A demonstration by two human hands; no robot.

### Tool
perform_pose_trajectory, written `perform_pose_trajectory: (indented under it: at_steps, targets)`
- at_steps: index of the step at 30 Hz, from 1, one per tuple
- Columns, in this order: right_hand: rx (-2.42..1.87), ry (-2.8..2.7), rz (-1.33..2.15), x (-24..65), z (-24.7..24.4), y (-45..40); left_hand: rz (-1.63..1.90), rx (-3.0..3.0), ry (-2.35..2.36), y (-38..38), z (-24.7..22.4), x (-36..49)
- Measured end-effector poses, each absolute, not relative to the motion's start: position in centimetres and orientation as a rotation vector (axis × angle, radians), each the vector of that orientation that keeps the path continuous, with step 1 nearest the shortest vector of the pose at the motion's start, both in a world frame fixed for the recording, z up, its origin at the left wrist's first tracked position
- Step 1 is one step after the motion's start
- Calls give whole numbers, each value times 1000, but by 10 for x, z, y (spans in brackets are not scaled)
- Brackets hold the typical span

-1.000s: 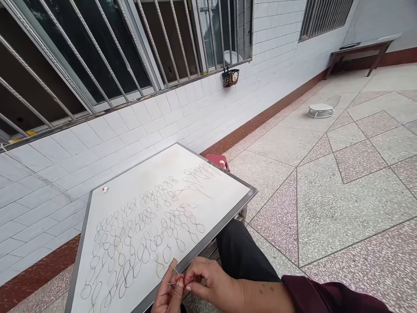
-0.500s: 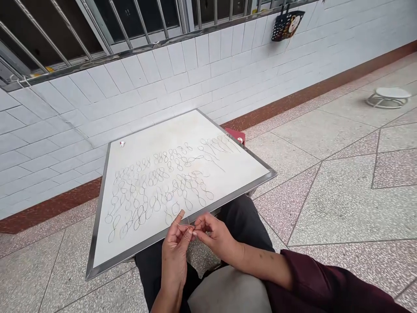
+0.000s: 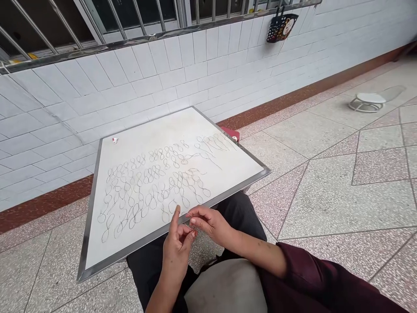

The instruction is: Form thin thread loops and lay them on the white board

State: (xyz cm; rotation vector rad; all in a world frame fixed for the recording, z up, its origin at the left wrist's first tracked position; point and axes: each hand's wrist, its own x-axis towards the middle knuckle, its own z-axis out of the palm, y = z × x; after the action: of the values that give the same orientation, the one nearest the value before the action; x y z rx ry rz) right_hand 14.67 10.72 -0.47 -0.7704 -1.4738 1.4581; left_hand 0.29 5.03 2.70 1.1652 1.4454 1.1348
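Note:
Just off the board's near edge, my left hand [image 3: 177,250] points its index finger up while its thumb and other fingers pinch together on a thin cord. The cord itself barely shows between the hands. My right hand [image 3: 211,226], close beside it on the right, has thumb and forefinger closed on the same fine strand. A small gap separates the two sets of fingertips. On the white board [image 3: 228,178] lie several rows of thin cords [image 3: 153,195] shaped into loops and figure eights, with some straighter tails toward the right.
A tiny red-and-white object [image 3: 115,140] sits at the board's far left corner. Part of a red stool [image 3: 232,133] shows behind the right edge. Past the board stands a tiled wall [image 3: 137,102] with a hanging basket [image 3: 280,28]. A low white stool [image 3: 366,101] is on the floor.
My right hand has drawn slightly up and away from the left fingertips, which it was touching. My left index finger is straighter. The whole view has shifted a little.

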Motion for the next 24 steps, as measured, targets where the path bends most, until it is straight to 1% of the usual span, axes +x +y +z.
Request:
perform_pose_trajectory:
  at_steps: [5,13,18,20,21,24]
  targets:
    - [-734,-1398,1532,144,-9,108,1094,1137,1317,50,23,-6]
    - [-641,-1244,1669,143,-6,106,1108,911,1085,51,32,-8]
    - [-579,-1249,1718,144,-3,107,1176,882,1118,53,28,-9]
    - [-611,-1369,1649,147,1,108,1206,907,1162,54,24,-11]
    - [-641,-1457,1553,149,4,109,1212,926,1180,53,23,-11]
    - [-659,-1832,1053,156,17,117,1201,978,1214,51,23,-12]
